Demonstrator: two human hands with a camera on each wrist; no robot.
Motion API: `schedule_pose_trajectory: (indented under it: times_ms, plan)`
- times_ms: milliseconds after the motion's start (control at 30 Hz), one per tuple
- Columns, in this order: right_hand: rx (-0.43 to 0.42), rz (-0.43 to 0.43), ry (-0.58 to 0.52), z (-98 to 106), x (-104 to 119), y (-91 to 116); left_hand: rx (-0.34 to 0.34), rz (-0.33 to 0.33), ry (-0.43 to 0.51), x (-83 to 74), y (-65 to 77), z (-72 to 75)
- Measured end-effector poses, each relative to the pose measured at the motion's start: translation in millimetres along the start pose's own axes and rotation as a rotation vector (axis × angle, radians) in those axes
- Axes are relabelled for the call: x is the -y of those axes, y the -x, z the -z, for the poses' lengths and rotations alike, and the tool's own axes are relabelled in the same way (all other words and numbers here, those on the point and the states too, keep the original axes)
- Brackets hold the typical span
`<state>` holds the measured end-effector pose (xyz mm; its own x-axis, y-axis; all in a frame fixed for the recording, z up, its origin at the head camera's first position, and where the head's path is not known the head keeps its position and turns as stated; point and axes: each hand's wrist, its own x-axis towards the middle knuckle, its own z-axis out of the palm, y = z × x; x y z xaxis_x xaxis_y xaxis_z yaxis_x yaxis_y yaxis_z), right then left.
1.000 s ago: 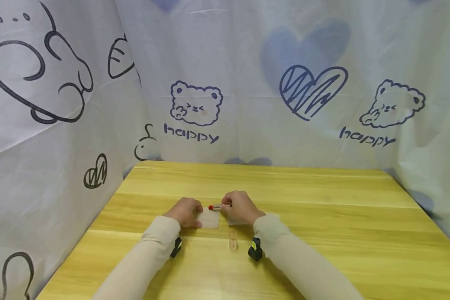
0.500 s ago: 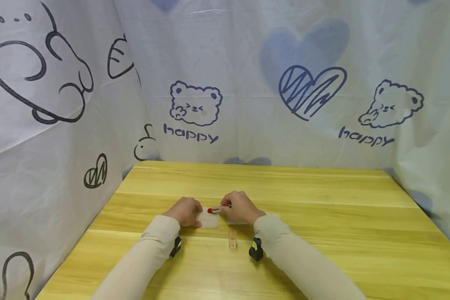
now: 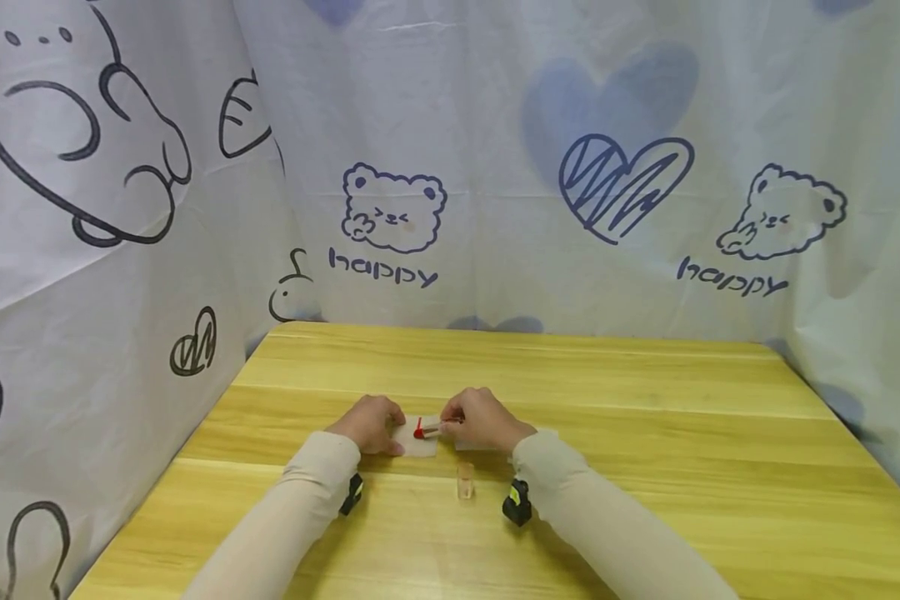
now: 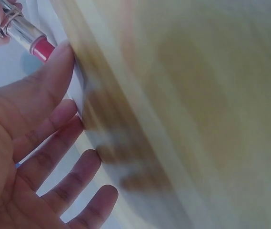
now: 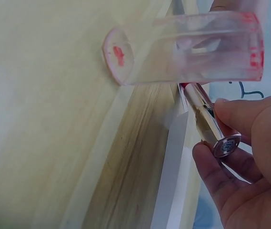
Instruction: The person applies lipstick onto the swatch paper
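Note:
A lipstick with a gold-coloured tube and red tip is pinched in my right hand. Its tip touches a small white sheet on the table, where a short red stroke shows. My left hand rests at the sheet's left side, thumb and fingertips touching its edge. In the left wrist view those fingers lie spread and nearly straight, beside the lipstick's red tip. A clear lipstick cap stands on the table; in the right wrist view it partly hides the lipstick.
A second pale sheet lies under my right hand, mostly hidden by it. Behind the wooden table hangs a white curtain with drawings; it also runs along both sides. The clear cap is near my right wrist.
My right hand has drawn the lipstick toward me over the white sheet, and a red stroke now shows behind its tip. The left hand stays in place.

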<state>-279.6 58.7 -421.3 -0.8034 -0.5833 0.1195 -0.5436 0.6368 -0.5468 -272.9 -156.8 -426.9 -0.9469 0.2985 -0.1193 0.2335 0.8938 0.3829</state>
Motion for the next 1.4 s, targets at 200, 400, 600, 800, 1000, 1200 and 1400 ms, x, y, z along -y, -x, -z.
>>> schedule_pose_trajectory:
  times_ms: [200, 400, 600, 800, 1000, 1200, 1400]
  plan:
    - [0.04, 0.038, -0.007, 1.2, -1.2, 2.6, -0.006, -0.001, -0.001, 0.5, 0.4, -0.5]
    - [0.087, 0.066, 0.008, 2.2, -0.6, 4.8, -0.029, -0.025, -0.008, 2.2, 1.5, -1.0]
    - [0.116, 0.071, 0.009, 2.7, 2.0, 6.6, -0.035, -0.037, -0.012, 3.2, 3.9, -2.1]
    - [0.109, 0.076, 0.002, 4.1, 2.6, 7.6, -0.038, -0.032, -0.009, 1.9, 4.9, -0.5]
    - [0.096, 0.082, 0.005, 6.5, 2.7, 8.0, -0.035, -0.036, -0.021, 0.0, 2.6, 1.1]
    - [0.097, 0.083, 0.008, 9.1, 1.5, 7.9, -0.045, -0.05, -0.022, 2.9, 0.3, -0.9]
    - [0.098, 0.062, 0.008, 13.9, -0.8, 9.8, -0.027, -0.059, -0.042, 2.6, 0.6, 0.3]
